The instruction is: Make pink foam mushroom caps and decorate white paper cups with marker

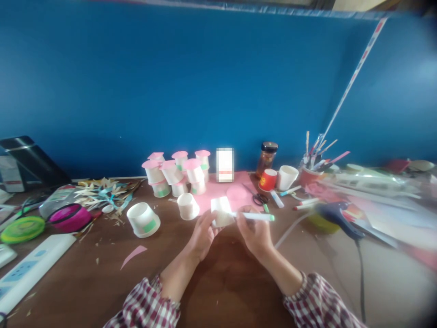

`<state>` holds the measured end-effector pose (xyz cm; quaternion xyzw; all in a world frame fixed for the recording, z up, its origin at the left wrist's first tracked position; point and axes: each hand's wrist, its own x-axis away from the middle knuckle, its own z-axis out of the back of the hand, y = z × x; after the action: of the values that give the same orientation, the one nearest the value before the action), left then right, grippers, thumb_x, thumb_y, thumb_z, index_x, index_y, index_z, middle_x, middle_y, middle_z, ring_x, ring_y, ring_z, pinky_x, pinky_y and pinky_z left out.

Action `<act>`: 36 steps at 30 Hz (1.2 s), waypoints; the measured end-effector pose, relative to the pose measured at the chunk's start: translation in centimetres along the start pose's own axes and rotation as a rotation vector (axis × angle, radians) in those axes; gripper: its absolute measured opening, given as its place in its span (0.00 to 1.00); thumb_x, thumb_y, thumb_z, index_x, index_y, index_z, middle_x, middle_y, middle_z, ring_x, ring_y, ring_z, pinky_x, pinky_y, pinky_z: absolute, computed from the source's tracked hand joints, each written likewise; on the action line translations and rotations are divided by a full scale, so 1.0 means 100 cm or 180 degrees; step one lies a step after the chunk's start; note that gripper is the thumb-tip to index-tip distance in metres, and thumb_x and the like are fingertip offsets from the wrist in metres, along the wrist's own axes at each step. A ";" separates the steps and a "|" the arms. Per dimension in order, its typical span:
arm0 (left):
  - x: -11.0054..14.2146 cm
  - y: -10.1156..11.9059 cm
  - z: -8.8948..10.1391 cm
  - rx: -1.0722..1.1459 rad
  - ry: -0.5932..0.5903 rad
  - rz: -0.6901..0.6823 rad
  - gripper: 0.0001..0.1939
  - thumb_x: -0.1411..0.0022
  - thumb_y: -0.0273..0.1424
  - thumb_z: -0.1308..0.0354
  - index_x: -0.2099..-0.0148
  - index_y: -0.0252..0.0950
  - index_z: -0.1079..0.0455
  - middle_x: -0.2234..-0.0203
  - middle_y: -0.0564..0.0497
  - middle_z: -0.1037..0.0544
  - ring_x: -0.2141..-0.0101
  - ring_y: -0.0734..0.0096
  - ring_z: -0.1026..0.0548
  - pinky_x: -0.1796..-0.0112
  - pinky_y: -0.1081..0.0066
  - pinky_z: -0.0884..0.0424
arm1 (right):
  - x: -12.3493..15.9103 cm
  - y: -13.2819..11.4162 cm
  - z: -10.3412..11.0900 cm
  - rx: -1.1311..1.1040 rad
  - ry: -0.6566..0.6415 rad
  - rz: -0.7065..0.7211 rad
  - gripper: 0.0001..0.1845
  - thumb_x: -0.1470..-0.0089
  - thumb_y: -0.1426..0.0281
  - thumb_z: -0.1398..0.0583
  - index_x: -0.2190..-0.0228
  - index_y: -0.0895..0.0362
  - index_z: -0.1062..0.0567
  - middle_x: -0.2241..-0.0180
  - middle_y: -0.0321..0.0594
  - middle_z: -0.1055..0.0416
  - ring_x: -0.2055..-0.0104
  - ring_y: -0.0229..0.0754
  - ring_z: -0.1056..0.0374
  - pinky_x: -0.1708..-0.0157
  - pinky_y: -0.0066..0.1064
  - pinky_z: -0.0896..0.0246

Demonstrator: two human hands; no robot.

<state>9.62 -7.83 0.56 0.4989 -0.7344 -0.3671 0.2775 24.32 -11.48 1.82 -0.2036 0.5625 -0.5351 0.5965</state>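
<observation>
My left hand [204,232] is closed around a white paper cup [221,210], fingers and thumb on its lower left side. Between the fingers of my right hand [254,234] is a marker pen [256,217] with a white barrel and a pale green end. Its tip points left and meets the cup's side or sits very close to it; I cannot tell which. Pink paper [213,193] lies on the table just behind both hands. To the left stand a loose white cup [187,207] and another cup with a green patch [143,220].
Several paired cups topped with pink paper [193,163] stand at the back. Scissors [260,199], a red cup [268,180], a jar [267,159] and a glue gun [336,218] with its cord are on the right. A power strip [34,273] lies at left.
</observation>
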 end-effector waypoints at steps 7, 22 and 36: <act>0.001 0.003 -0.003 0.0022 0.0023 0.0078 0.12 0.42 0.37 0.44 0.59 0.35 0.30 0.61 0.47 0.25 0.55 0.63 0.29 0.53 0.62 0.36 | -0.001 0.000 0.000 0.0000 0.0039 0.0014 0.07 0.46 0.66 0.44 0.72 0.57 0.31 0.78 0.35 0.34 0.78 0.35 0.39 0.79 0.25 0.44; 0.000 0.002 0.000 0.0164 0.0111 0.0189 0.17 0.43 0.38 0.44 0.56 0.31 0.29 0.58 0.43 0.24 0.54 0.58 0.30 0.53 0.59 0.36 | -0.002 0.002 0.001 0.0046 0.0104 0.0088 0.07 0.46 0.67 0.44 0.72 0.57 0.31 0.80 0.33 0.35 0.80 0.34 0.42 0.80 0.24 0.46; 0.002 0.000 -0.003 0.0339 -0.0268 0.0163 0.16 0.37 0.38 0.51 0.54 0.34 0.30 0.57 0.45 0.25 0.52 0.60 0.32 0.49 0.60 0.40 | 0.000 0.000 -0.001 -0.0048 0.0014 -0.0059 0.08 0.45 0.65 0.44 0.72 0.57 0.31 0.80 0.33 0.36 0.80 0.34 0.42 0.80 0.24 0.46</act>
<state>9.83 -8.07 0.73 0.4781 -0.7764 -0.3410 0.2287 24.26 -11.46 1.74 -0.2122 0.5659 -0.5367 0.5888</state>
